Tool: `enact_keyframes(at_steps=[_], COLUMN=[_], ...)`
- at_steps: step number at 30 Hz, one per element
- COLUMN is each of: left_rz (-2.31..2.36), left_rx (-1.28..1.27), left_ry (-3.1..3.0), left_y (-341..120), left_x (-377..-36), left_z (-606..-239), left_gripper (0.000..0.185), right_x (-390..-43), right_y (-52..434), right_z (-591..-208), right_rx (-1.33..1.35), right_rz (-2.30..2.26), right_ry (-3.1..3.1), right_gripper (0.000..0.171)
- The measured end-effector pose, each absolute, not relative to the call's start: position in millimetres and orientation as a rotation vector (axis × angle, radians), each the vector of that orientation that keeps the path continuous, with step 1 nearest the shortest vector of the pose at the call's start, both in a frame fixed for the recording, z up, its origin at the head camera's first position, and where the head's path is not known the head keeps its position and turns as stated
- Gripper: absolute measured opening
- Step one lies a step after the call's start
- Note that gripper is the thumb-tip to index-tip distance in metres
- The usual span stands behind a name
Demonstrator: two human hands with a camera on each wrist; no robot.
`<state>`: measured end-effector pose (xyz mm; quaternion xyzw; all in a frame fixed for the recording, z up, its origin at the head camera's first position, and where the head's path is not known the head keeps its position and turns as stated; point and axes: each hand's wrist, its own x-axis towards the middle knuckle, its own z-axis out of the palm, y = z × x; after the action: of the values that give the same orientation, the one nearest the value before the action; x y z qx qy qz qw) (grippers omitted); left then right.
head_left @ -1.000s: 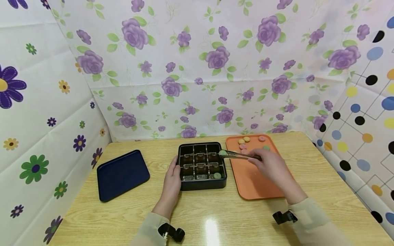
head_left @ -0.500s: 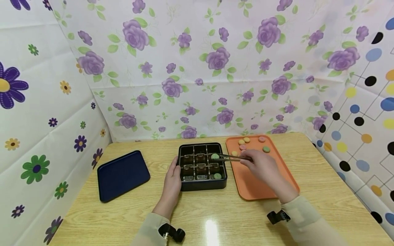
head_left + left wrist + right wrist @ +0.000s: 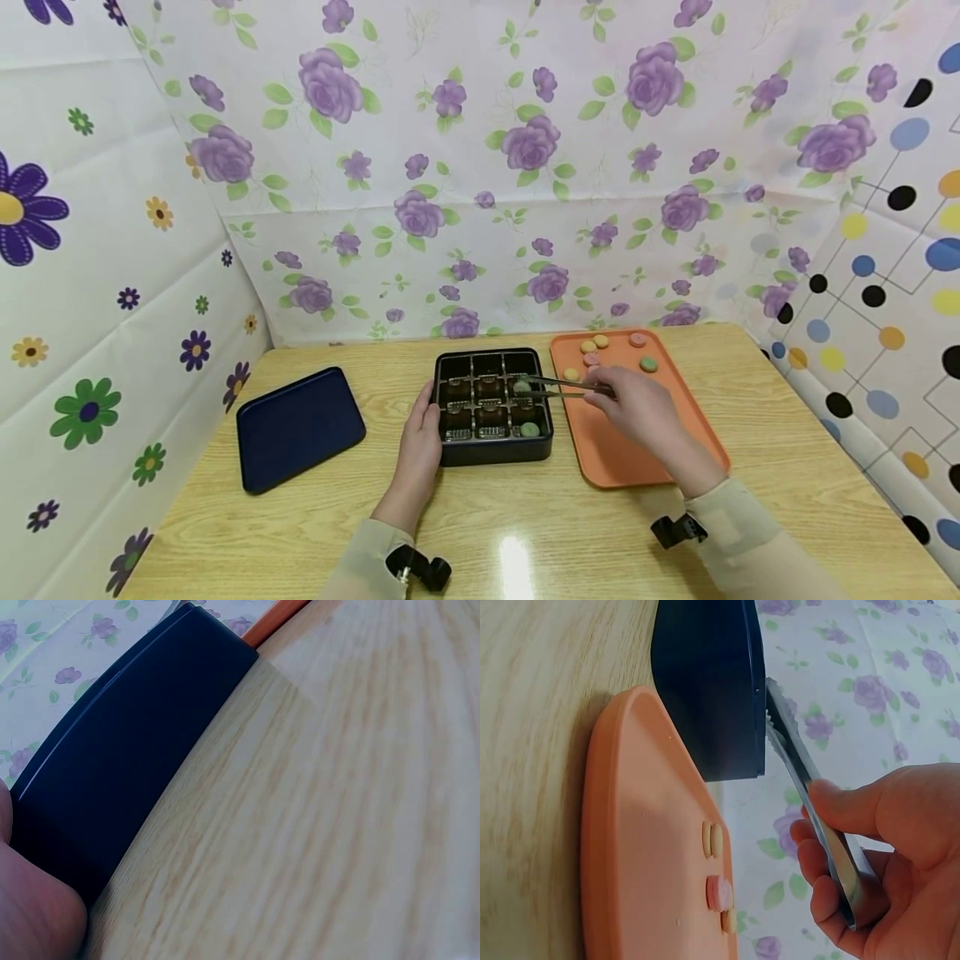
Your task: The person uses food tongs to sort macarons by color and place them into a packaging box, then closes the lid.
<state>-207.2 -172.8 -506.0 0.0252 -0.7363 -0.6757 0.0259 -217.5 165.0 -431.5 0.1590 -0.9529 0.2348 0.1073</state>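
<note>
Right grip [image 3: 626, 408] clenched around metal tongs [image 3: 562, 386], thumb on top and fingers curled beneath, as seen in the right wrist view [image 3: 885, 847]. Tongs stretched leftward from over the orange tray [image 3: 637, 454], tips reaching past the right wall of the black box [image 3: 491, 454] and down into its middle-right compartment. Green cookie [image 3: 522, 386] at the tong tips, inside that compartment; whether pinched or already let go, cannot tell. Second green cookie [image 3: 530, 429] lying in the near-right compartment of the box. Other compartments dark, with ribbed liners showing.

Left grip [image 3: 420, 437] resting against the left wall of the box, thumb up by the rim, fingers straight and relaxed, grasping nothing. Only the heel of that hand [image 3: 34, 907] and the dark box wall [image 3: 127, 757] visible in the left wrist view.

Orange tray just to the right of the box, nearly touching it. Loose cookies [image 3: 600, 342] gathered at the far end of the tray: yellow, pink and green ones. Navy tray [image 3: 300, 425] well to the left of the box, apart from it. All of it on a pale wooden counter [image 3: 562, 533].
</note>
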Motion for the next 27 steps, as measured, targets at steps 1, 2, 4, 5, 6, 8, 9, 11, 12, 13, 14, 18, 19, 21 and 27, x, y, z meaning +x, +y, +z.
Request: enact_keyframes(at_steps=[1,2,4,5,6,8,9,11,12,13,14,18,19,21,27], left_rz=[-2.09,-2.092,-2.098,-2.102,-2.104,-2.109,-2.111,-2.11,-2.105,-2.099,-2.092,-2.069,-2.069,-2.072,-2.075], left_rx=[0.078,0.076,0.072,0.069,0.069,0.066,0.063,0.064,0.066,0.066,0.069,0.073,0.074,0.079,0.076], left_ry=[-2.274,-2.271,-2.265,-2.26,-2.258,-2.252,-2.248,-2.25,-2.253,-2.257,-2.263,-2.278,-2.279,-2.28,-2.276], left_y=[-172.7,-172.5,-172.1,-171.8,-171.6,-171.3,-171.2,-171.4,-171.5,-171.7,-172.0,-172.3,-172.4,-172.5,-173.3], left_x=[-207.0,-206.9,-206.7,-206.7,-206.7,-206.8,-207.0,-207.3,-207.6,-207.9,-208.2,-209.7,-210.0,-210.4,-209.8], left_z=[-506.0,-505.7,-505.5,-505.6,-505.7,-505.9,-506.2,-506.9,-507.3,-507.8,-508.4,-509.5,-509.7,-509.6,-509.5], left_gripper=[0.056,0.056,0.056,0.056,0.056,0.056,0.056,0.056,0.056,0.056,0.056,0.057,0.057,0.057,0.057], right_x=[-217.4,-217.4,-217.4,-217.3,-217.2,-216.9,-216.8,-216.3,-216.0,-215.8,-215.5,-214.3,-214.0,-213.1,-211.5], right_y=[165.3,165.7,166.6,167.1,167.7,169.3,170.5,173.3,174.8,176.8,178.7,188.5,191.2,196.7,211.1], right_z=[-431.6,-431.7,-432.0,-432.2,-432.5,-433.1,-433.4,-433.7,-433.6,-433.7,-433.4,-432.7,-432.5,-431.8,-429.5], right_rx=[0.466,0.461,0.449,0.442,0.433,0.414,0.405,0.384,0.372,0.362,0.354,0.327,0.325,0.316,0.308], right_rz=[0.69,0.689,0.69,0.692,0.693,0.693,0.696,0.702,0.711,0.723,0.739,0.762,0.758,0.741,0.736], right_ry=[-2.808,-2.813,-2.821,-2.824,-2.825,-2.825,-2.825,-2.825,-2.826,-2.825,-2.824,-2.806,-2.797,-2.784,-2.778], right_gripper=[0.011,0.012,0.014,0.015,0.015,0.018,0.021,0.025,0.026,0.027,0.028,0.024,0.023,0.022,0.022])
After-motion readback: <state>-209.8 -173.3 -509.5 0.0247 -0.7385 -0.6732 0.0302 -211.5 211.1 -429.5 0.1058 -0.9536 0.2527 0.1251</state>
